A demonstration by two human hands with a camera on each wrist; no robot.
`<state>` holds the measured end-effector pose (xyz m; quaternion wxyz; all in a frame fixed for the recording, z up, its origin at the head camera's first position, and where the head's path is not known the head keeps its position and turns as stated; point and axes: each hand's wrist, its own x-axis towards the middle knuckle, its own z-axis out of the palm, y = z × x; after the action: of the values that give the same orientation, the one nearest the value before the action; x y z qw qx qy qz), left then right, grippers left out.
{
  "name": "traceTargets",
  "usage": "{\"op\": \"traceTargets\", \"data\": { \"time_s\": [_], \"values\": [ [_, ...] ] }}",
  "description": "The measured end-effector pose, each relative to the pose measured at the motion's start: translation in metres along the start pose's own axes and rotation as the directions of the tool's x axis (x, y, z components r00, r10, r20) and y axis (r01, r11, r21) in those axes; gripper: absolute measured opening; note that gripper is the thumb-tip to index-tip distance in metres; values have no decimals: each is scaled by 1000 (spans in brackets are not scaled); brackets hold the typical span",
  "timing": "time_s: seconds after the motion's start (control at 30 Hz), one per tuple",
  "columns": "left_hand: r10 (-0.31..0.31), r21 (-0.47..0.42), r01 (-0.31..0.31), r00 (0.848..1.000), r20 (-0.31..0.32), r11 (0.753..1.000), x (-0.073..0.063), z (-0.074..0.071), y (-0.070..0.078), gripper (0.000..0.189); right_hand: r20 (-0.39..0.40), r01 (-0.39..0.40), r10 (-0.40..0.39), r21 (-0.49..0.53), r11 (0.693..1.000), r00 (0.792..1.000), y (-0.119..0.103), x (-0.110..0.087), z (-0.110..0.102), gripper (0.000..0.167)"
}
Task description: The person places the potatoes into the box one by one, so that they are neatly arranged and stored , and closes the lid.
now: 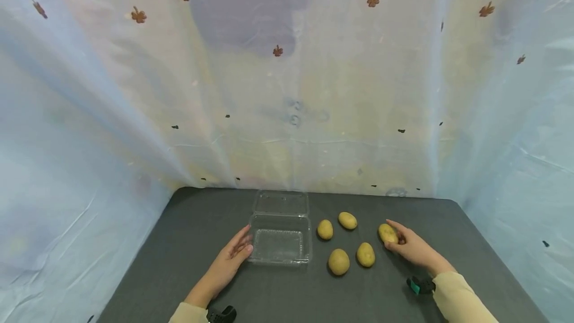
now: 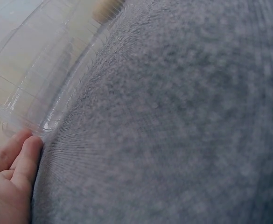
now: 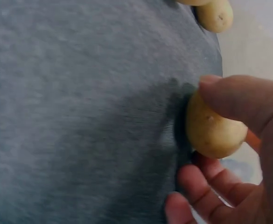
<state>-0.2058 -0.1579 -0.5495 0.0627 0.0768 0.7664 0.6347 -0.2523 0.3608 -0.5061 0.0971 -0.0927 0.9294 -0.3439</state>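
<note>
An open clear plastic clamshell box (image 1: 280,263) lies on the grey cloth, its hinged lid (image 1: 281,203) folded back at the far side. My left hand (image 1: 226,265) touches the box's left side with fairly straight fingers; the left wrist view has fingertips (image 2: 32,144) against a clear corner. On the right, my right hand (image 1: 414,249) holds a yellow potato (image 1: 386,233) between thumb and fingers. The right wrist view has the thumb over this potato (image 3: 215,126), low against the cloth; its far side is hidden.
Between box and right hand lie several loose potatoes: one round potato (image 1: 338,262) nearest me, an oval potato (image 1: 365,254) beside it, and two farther back, a potato (image 1: 325,230) and another potato (image 1: 347,221). A patterned curtain (image 1: 291,88) stands behind the grey table (image 1: 188,223).
</note>
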Motion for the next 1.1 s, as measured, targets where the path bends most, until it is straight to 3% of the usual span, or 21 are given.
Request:
{"op": "traceTargets", "data": {
  "time_s": [0.3,0.8,1.1],
  "values": [
    [10,-17,-10,1000,5,1000,2,0,-2,57,48,-59,57,31,998,997,-5,-2,-9,78],
    [15,-4,-15,1000,-2,1000,0,0,-1,57,-118,-132,129,-19,991,985,0,2,6,75],
    [14,-7,-14,1000,3,1000,-1,0,1,58,-101,-142,137,-39,989,985,-2,4,7,77]
  ]
}}
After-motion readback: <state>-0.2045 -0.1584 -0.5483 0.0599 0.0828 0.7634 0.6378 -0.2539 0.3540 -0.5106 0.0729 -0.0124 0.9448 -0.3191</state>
